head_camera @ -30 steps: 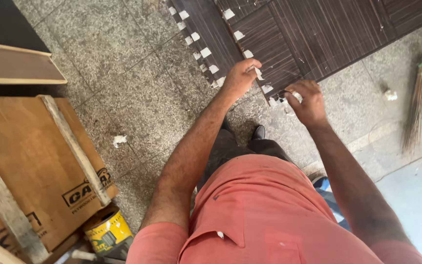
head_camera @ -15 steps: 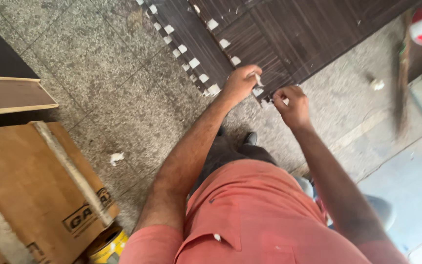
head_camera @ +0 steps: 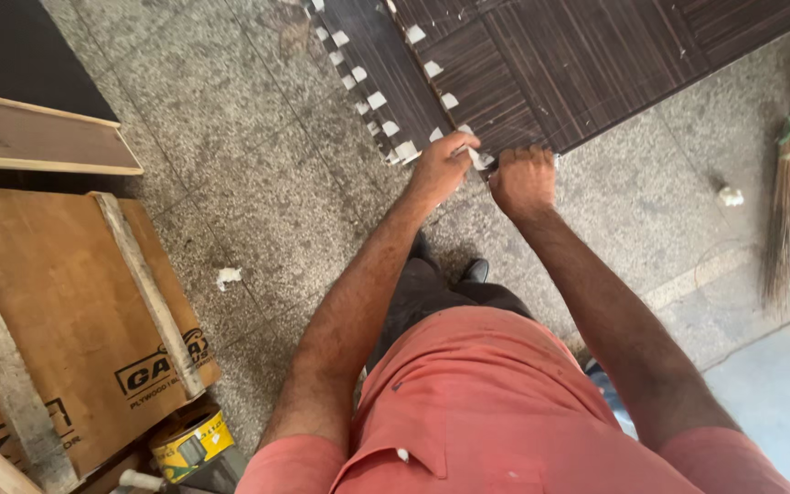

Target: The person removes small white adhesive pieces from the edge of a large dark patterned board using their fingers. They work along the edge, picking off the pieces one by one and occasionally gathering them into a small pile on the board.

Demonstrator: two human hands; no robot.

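Note:
A dark wood-grain laminate panel (head_camera: 587, 55) lies flat on the speckled stone floor, with several white tape pieces (head_camera: 377, 99) stuck along its left edge. My left hand (head_camera: 441, 166) rests at the panel's near corner, fingers pinched on a white tape piece (head_camera: 475, 157). My right hand (head_camera: 523, 178) is a closed fist right beside it at the same corner; whether it holds anything is hidden. Both arms reach forward over my salmon shirt.
Plywood sheets (head_camera: 57, 320) lean at the left, with a thin board (head_camera: 38, 137) above them. A yellow tin (head_camera: 192, 444) stands at the bottom left. A broom (head_camera: 784, 183) lies at the right. Scraps of white paper (head_camera: 228, 274) dot the floor.
My hands have come closer together at the panel's corner, and the view has shifted so the panel sits more to the right. The right hand has closed into a fist.

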